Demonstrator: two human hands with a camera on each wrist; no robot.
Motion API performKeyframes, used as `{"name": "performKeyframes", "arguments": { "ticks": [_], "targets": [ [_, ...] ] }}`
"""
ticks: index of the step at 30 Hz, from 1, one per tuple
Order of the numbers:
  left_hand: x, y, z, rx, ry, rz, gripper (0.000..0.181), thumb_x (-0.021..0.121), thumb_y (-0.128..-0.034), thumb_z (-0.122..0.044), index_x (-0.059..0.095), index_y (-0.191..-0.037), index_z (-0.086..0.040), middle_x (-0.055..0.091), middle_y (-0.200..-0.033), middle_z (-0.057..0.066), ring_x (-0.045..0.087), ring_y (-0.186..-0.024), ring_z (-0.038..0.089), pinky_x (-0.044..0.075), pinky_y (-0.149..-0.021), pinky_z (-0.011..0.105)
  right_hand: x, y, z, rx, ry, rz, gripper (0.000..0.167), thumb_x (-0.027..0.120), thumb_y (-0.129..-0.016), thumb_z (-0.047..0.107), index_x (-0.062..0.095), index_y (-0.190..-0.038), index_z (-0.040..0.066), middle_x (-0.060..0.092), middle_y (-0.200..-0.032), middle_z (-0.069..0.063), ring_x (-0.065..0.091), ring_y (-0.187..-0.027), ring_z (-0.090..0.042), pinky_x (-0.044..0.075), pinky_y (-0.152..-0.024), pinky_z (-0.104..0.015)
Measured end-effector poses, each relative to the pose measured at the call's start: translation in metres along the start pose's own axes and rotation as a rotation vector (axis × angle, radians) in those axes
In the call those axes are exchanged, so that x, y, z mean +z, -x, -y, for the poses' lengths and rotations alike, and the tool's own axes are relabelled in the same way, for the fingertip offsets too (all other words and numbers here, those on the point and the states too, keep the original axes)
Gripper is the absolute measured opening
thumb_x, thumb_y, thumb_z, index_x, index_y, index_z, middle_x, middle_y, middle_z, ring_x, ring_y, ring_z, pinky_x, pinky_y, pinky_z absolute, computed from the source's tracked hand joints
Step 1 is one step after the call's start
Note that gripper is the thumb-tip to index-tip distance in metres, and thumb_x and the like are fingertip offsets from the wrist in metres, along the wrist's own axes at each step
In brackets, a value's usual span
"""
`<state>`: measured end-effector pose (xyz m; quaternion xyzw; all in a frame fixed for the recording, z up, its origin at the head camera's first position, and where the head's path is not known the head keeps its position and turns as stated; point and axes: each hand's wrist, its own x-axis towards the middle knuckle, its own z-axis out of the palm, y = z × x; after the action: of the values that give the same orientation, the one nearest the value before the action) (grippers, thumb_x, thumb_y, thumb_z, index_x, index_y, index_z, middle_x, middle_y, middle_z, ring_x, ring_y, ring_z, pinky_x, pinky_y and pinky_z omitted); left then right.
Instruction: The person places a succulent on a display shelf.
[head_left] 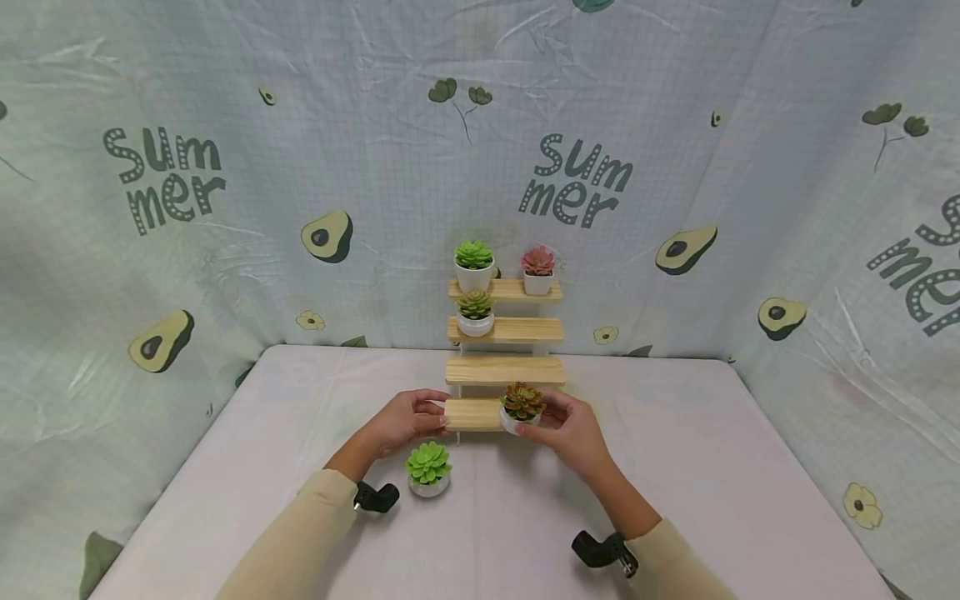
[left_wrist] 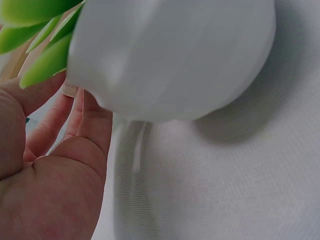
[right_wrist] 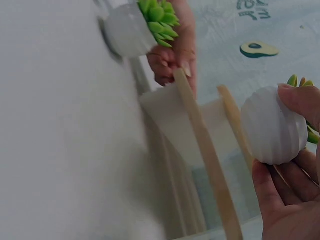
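A four-step plant stand [head_left: 480, 369] with pale wooden boards stands upright at the back of the table. At the left end of its lowest board [head_left: 472, 414], my left hand [head_left: 408, 422] pinches the edge between thumb and fingers. My right hand [head_left: 573, 433] grips a potted succulent [head_left: 522, 402] with reddish-green leaves, above the right part of that board. Its white ribbed pot [right_wrist: 274, 125] is tilted in the right wrist view; whether it touches the board I cannot tell. A bright green potted succulent [head_left: 428, 468] sits on the table beside my left wrist, its white pot [left_wrist: 170, 55] large in the left wrist view.
On the top board stand a green succulent [head_left: 474, 265] at left and a pink succulent [head_left: 537, 270] at right. An olive-green succulent [head_left: 476, 312] occupies the left of the board below. Behind the white-covered table [head_left: 675, 467] hangs a printed curtain [head_left: 420, 167].
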<state>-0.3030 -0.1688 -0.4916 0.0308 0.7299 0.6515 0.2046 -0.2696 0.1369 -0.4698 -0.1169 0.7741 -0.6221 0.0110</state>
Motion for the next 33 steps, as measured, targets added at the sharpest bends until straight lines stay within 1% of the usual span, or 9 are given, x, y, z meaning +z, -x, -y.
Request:
{"name": "performKeyframes", "arguments": {
  "ticks": [5,12,17,23,28,30,33],
  "targets": [
    [-0.001,-0.002,0.001,0.006,-0.003,0.004,0.051,0.066,-0.0976,0.000,0.050,-0.146,0.002,0.068,-0.113,0.014,0.072,-0.091,0.017,0.063,-0.090,0.037,-0.010,-0.013,0.009,-0.023,-0.002,-0.023,0.059,0.090,-0.078,0.013,0.066,-0.131,0.003,0.068,-0.130,-0.017,0.067,-0.120,-0.027,0.058,-0.095,-0.021],
    [-0.001,-0.003,0.002,0.001,-0.003,0.001,0.050,0.066,-0.0972,0.000,0.051,-0.145,0.001,0.068,-0.111,0.012,0.072,-0.091,0.017,0.063,-0.090,0.037,-0.018,-0.029,0.024,-0.029,-0.011,-0.046,0.060,0.088,-0.081,0.013,0.063,-0.135,0.003,0.067,-0.132,-0.018,0.068,-0.119,-0.028,0.058,-0.093,-0.020],
    [-0.001,-0.003,0.002,0.004,0.001,0.004,0.050,0.066,-0.0975,0.000,0.050,-0.145,0.001,0.067,-0.109,0.011,0.072,-0.090,0.017,0.063,-0.090,0.037,-0.023,-0.041,0.029,-0.021,-0.024,-0.057,0.060,0.086,-0.083,0.013,0.063,-0.137,0.002,0.067,-0.132,-0.020,0.069,-0.114,-0.021,0.059,-0.089,-0.017],
    [-0.001,-0.003,0.001,0.008,-0.003,0.005,0.051,0.065,-0.0979,0.000,0.049,-0.146,0.002,0.068,-0.110,0.011,0.072,-0.090,0.017,0.063,-0.090,0.037,-0.029,-0.055,0.034,-0.043,-0.033,-0.066,0.060,0.086,-0.083,0.013,0.062,-0.137,0.001,0.066,-0.132,-0.020,0.067,-0.107,-0.011,0.058,-0.085,-0.015],
    [-0.001,-0.002,0.001,0.009,-0.009,-0.001,0.051,0.065,-0.0981,0.000,0.049,-0.146,0.002,0.067,-0.111,0.012,0.072,-0.090,0.017,0.063,-0.090,0.037,-0.032,-0.067,0.040,-0.058,-0.025,-0.065,0.060,0.085,-0.084,0.014,0.062,-0.138,0.002,0.067,-0.131,-0.020,0.067,-0.105,-0.011,0.058,-0.083,-0.015],
    [-0.001,-0.002,0.002,0.009,-0.009,-0.002,0.051,0.065,-0.0981,0.000,0.049,-0.146,0.002,0.067,-0.110,0.012,0.072,-0.090,0.017,0.063,-0.090,0.037,-0.034,-0.071,0.042,-0.057,-0.019,-0.067,0.060,0.085,-0.084,0.015,0.061,-0.139,0.003,0.066,-0.132,-0.020,0.067,-0.106,-0.011,0.058,-0.084,-0.014],
    [-0.001,-0.003,0.002,0.010,-0.008,-0.003,0.050,0.065,-0.0979,0.000,0.050,-0.146,0.002,0.067,-0.110,0.011,0.072,-0.090,0.017,0.063,-0.090,0.037,-0.036,-0.078,0.043,-0.057,-0.024,-0.075,0.061,0.085,-0.085,0.017,0.061,-0.139,0.004,0.067,-0.130,-0.019,0.066,-0.104,-0.011,0.057,-0.082,-0.014]
  ]
}}
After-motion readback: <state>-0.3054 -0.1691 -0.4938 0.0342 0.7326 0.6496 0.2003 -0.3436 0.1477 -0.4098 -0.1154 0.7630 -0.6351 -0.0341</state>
